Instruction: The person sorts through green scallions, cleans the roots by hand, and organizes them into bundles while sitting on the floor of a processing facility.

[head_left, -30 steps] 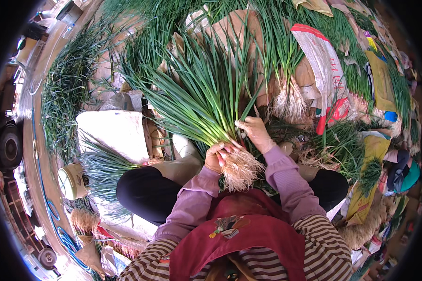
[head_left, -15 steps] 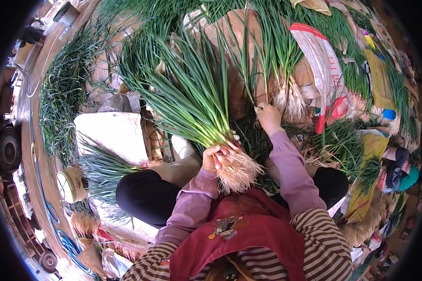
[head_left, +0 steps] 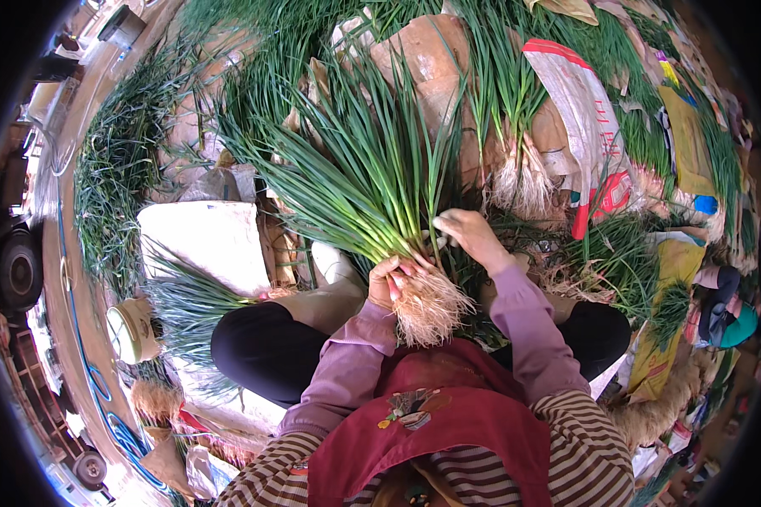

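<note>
My left hand is closed round the pale lower stems of a bunch of green garlic. Its long flat leaves fan away from me, and its bushy roots hang towards my lap. At the bunch's right side my right hand pinches a single green garlic stalk close against the other stems. Several more stalks with white roots lie just beyond that hand, on brown sheeting. The far fingers of my left hand are mostly hidden behind the stems.
A white sack with red edging lies at the right. Left of my knee are a pale block, another green bunch and a tub. Cut leaves are heaped at the far left; a person is at the right edge.
My right hand has drawn back and left from the brown sheeting, bringing a stalk against the bunch. My left hand keeps its hold in nearly the same place.
</note>
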A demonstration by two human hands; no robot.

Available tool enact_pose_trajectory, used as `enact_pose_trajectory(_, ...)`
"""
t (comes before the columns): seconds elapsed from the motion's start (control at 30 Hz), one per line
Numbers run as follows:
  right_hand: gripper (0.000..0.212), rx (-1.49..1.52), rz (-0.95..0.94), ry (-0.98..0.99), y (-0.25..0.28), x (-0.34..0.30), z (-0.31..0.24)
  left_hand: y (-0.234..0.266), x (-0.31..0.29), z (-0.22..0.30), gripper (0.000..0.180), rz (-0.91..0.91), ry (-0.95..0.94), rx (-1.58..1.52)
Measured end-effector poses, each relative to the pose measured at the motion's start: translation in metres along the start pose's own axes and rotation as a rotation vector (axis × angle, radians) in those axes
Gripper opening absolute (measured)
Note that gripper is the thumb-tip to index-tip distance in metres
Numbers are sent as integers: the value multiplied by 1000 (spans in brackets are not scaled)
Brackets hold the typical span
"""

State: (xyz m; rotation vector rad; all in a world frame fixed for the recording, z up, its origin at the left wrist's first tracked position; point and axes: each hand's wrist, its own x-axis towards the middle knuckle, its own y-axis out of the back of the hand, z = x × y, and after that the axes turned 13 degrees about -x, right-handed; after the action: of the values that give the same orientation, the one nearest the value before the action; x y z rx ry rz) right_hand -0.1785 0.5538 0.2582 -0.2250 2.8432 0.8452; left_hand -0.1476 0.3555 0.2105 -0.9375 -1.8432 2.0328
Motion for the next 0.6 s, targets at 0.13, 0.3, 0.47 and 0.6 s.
enact_pose_trajectory(0.13, 26, 83, 41, -179, -22, 6, -13, -14, -7, 4, 28, 20, 19, 3)
enact_pose_trajectory(0.3, 27, -440, 451, -99, -47, 1, -4, 22, -7, 6, 27, 30, -47, -115)
enact_pose_trajectory(0.47, 34, -770, -467, -311, 8, 25, 31, -31, -6, -2, 65, -129, 29, -132)
enact_pose_trajectory(0.6, 18, -671, 495, -454, 34, 67, 83, -10, -1, 0, 65, -70, 31, -26)
